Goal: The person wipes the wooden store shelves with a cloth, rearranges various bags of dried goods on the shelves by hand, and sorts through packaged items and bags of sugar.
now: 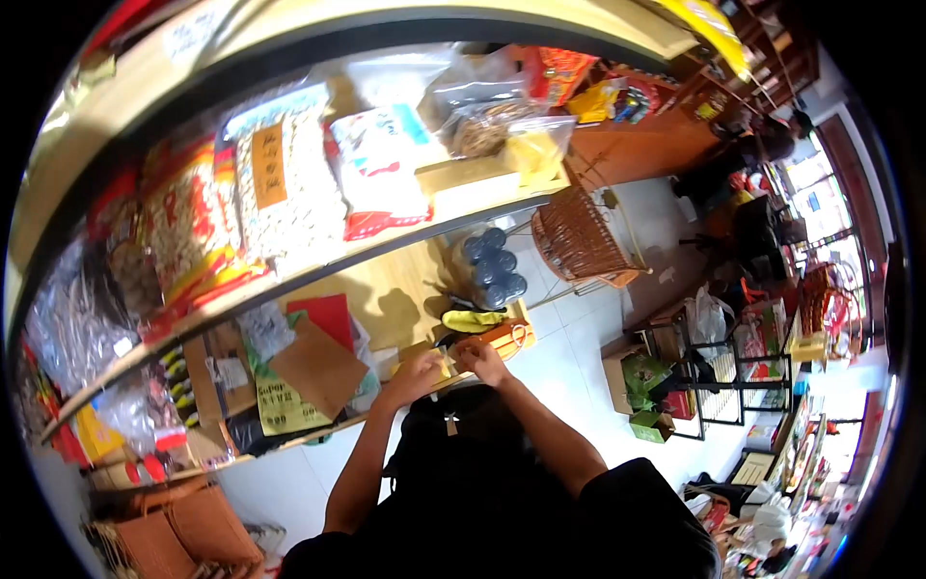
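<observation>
My left hand is at the front edge of the lower shelf, its fingers drawn together beside a small yellowish piece. Close to its right, my right hand has its fingers curled in a pinch. What either hand holds is too small and blurred to make out. An orange pouch-like thing with a thin looped cord lies just beyond my right hand. Behind it is a yellow-green and black item. A shrink-wrapped pack of dark-capped jars or bottles stands further back.
The upper shelf holds bagged foods, including a bag of pale pieces. Left on the lower shelf lie brown cardboard and a yellow-green bag. A woven basket stands right, with a black rack beyond.
</observation>
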{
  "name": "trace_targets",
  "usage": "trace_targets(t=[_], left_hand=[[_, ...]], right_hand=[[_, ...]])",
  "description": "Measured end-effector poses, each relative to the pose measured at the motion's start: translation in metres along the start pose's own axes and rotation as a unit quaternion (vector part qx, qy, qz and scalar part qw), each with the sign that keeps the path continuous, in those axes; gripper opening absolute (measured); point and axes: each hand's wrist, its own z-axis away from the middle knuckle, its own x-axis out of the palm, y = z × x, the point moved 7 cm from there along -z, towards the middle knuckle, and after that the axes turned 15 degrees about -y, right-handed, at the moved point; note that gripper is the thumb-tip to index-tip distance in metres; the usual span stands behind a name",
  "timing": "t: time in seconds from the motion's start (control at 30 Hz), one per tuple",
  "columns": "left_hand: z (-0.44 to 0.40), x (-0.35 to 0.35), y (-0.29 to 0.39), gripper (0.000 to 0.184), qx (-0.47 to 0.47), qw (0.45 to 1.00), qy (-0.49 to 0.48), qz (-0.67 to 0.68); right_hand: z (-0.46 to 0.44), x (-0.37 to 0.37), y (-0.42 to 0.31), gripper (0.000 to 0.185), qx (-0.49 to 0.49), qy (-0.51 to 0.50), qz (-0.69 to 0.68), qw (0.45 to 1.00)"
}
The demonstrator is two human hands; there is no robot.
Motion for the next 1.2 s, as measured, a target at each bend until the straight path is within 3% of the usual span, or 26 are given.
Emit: trace_targets(t=[0.03, 0.1, 0.2, 0.23, 0.3, 0.4, 0.47, 0.53, 0.63, 0.73, 1.07, 1.13, 1.2], left_hand=[[-0.006, -0.001, 0.053, 0.029, 0.021, 0.999, -0.045, -0.015], [0.007, -0.005, 0.188, 0.031, 0.187, 0.978, -0.087, 0.002], [0.068, -0.009, 0.358, 0.036, 0.432, 0.893, -0.11, -0.056], [0.088, -0.004, 0.392, 0.035, 0.486, 0.86, -0.138, -0.071], [0.122, 0.012, 0.434, 0.035, 0.553, 0.808, -0.188, -0.079], [0.146, 0.04, 0.456, 0.034, 0.592, 0.764, -0.244, -0.081], [0.148, 0.049, 0.463, 0.034, 0.596, 0.758, -0.249, -0.088], [0.146, 0.056, 0.469, 0.034, 0.595, 0.758, -0.247, -0.103], [0.141, 0.063, 0.473, 0.033, 0.588, 0.76, -0.242, -0.133], [0.137, 0.064, 0.475, 0.033, 0.572, 0.771, -0.235, -0.152], [0.108, 0.052, 0.472, 0.032, 0.557, 0.767, -0.259, -0.187], [0.092, 0.039, 0.464, 0.032, 0.546, 0.779, -0.234, -0.201], [0.06, 0.013, 0.44, 0.031, 0.504, 0.817, -0.141, -0.241]], right_hand=[[-0.004, -0.013, -0.008, 0.024, -0.032, 0.04, -0.017, 0.999], [-0.003, -0.037, -0.056, 0.023, -0.117, 0.104, 0.043, 0.987], [0.01, -0.067, -0.155, 0.02, -0.263, 0.188, 0.137, 0.937], [0.004, -0.082, -0.166, 0.018, -0.219, 0.221, 0.092, 0.946], [0.01, -0.104, -0.22, 0.023, -0.299, 0.325, 0.192, 0.876], [0.014, -0.117, -0.285, 0.039, -0.291, 0.406, 0.3, 0.813], [-0.008, -0.125, -0.292, 0.043, -0.267, 0.397, 0.322, 0.817], [-0.024, -0.13, -0.291, 0.041, -0.274, 0.404, 0.349, 0.8], [-0.039, -0.14, -0.284, 0.037, -0.283, 0.408, 0.279, 0.822], [-0.045, -0.134, -0.278, 0.036, -0.367, 0.456, 0.299, 0.754], [-0.064, -0.143, -0.265, 0.036, -0.391, 0.487, 0.342, 0.702], [-0.065, -0.142, -0.263, 0.037, -0.395, 0.489, 0.345, 0.697], [-0.064, -0.142, -0.262, 0.037, -0.404, 0.491, 0.347, 0.689]])
